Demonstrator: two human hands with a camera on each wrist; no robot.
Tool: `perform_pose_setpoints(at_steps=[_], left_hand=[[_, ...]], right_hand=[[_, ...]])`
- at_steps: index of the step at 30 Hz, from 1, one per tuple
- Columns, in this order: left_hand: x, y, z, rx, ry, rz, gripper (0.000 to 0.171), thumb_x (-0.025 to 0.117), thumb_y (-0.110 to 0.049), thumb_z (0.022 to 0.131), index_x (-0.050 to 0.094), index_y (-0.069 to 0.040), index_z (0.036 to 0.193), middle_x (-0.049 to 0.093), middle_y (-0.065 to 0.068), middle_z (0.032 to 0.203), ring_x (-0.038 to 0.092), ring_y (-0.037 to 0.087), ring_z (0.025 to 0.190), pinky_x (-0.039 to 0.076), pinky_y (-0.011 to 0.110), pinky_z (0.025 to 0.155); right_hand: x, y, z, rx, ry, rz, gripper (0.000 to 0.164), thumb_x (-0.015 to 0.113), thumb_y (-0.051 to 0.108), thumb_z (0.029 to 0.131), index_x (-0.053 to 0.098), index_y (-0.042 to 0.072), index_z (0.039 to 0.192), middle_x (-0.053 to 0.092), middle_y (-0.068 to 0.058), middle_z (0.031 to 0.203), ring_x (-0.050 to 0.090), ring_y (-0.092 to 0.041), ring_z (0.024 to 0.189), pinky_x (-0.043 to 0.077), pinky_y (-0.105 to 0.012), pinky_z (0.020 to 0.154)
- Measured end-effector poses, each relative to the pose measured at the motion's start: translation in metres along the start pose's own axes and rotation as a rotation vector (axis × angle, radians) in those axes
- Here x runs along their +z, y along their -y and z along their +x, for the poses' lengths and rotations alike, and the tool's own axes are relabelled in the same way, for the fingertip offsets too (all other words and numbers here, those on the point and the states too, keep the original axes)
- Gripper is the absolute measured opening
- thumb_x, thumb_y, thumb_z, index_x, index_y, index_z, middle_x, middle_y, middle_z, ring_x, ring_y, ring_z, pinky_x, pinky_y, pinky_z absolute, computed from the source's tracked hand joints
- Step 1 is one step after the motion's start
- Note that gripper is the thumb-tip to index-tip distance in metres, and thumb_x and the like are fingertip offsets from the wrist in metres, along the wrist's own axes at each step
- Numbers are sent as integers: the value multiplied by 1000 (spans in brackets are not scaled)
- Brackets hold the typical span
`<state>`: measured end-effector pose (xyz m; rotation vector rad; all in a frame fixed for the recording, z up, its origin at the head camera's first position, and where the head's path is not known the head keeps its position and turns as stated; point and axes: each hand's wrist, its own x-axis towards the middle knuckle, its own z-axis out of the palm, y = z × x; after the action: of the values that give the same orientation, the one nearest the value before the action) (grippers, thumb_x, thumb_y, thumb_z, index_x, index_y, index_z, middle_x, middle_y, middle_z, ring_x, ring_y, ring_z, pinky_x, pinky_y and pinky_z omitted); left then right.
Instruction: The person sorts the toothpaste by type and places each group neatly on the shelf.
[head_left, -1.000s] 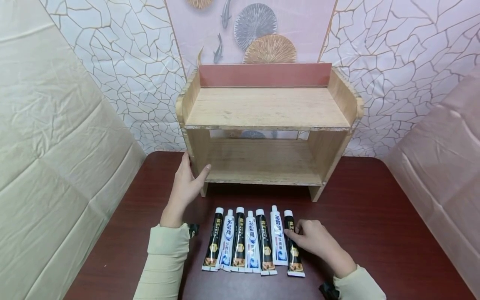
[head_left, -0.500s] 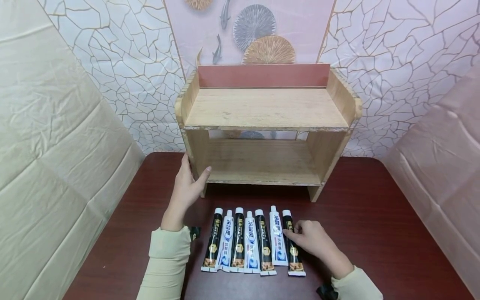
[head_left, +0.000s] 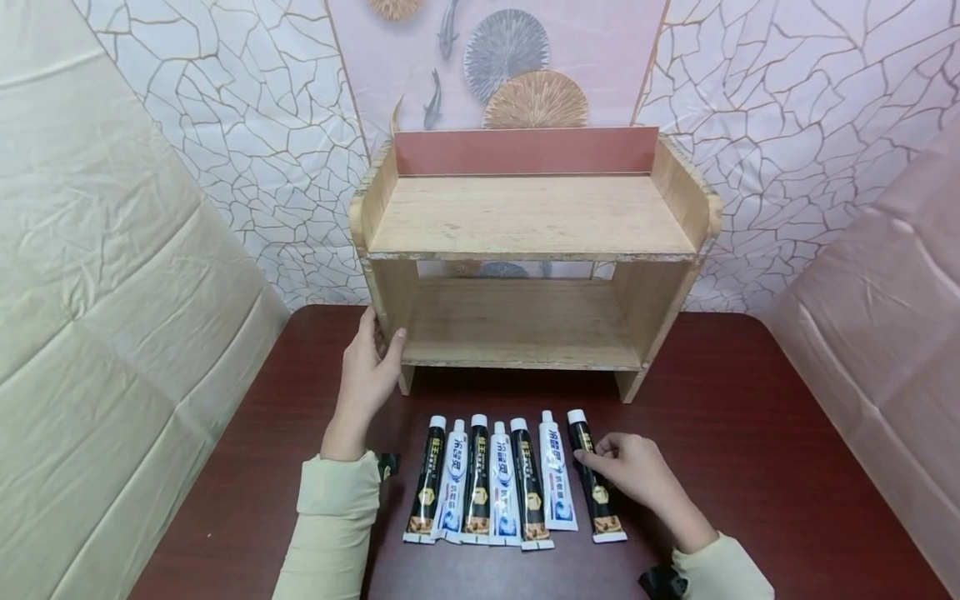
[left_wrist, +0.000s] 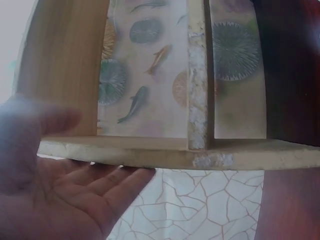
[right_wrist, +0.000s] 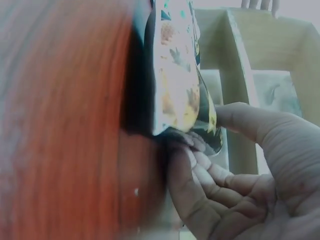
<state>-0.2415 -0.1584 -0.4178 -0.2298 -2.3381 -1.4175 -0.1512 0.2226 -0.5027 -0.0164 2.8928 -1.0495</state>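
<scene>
My left hand [head_left: 363, 377] holds the left side panel of a two-tier wooden shelf [head_left: 525, 325]. In the left wrist view its fingers [left_wrist: 110, 187] lie along the panel's outer face, with the blurred thumb on the inner side. My right hand [head_left: 636, 471] pinches the rightmost black toothpaste tube [head_left: 592, 479] between thumb and fingers. In the right wrist view this tube [right_wrist: 177, 80] stands partly off the table, its crimped end towards the camera. To its left several white toothpaste tubes [head_left: 557, 475] and black toothpaste tubes [head_left: 528, 483] lie alternating in a row, white caps towards the shelf.
The shelf stands at the back of a dark red table [head_left: 750, 442], its two boards bare. A patterned cloth backdrop [head_left: 247, 125] hangs behind it. Pale fabric walls [head_left: 127, 333] slope in on both sides.
The rightmost black tube has shifted right and slightly away from the row, with my right hand on it. My left thumb has moved closer to the shelf's side panel.
</scene>
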Motion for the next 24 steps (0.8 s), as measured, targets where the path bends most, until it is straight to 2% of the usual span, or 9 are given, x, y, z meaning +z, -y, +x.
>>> perform_pose_setpoints(at_steps=[4,8,10,16,24], left_hand=[[-1,6,1,40,-50,6,54,58,-14,102,39,-7,152,56,21,140,57,29,126,53,38,101],[-1,9,1,52,-59,-1,54,60,-11,101,41,-6,151,58,20,138,59,30,124,54,37,100],[-2,10,2,50,-62,-4,54,61,-10,100,43,-6,150,59,19,137,59,30,124,54,35,100],[-3,11,4,46,-96,37,49,62,-9,100,49,-6,147,62,18,134,62,29,120,56,37,97],[-3,14,6,56,-100,65,45,63,-11,100,53,-6,143,65,18,129,64,30,117,56,42,97]], right_hand=[[-1,-2,0,46,57,165,37,80,41,85,66,7,80,58,2,62,56,-14,58,48,-26,52],[-2,-4,1,91,114,373,32,81,28,86,67,-1,90,67,-4,75,64,-18,65,58,-30,59],[-3,-5,1,98,132,441,31,80,23,87,67,-5,95,70,-7,81,65,-18,69,60,-31,61],[-3,-9,5,100,171,525,35,78,18,87,65,-9,106,71,-9,88,64,-17,72,58,-29,64],[-2,-10,7,113,177,557,39,77,18,87,65,-10,112,71,-9,89,62,-18,75,56,-28,65]])
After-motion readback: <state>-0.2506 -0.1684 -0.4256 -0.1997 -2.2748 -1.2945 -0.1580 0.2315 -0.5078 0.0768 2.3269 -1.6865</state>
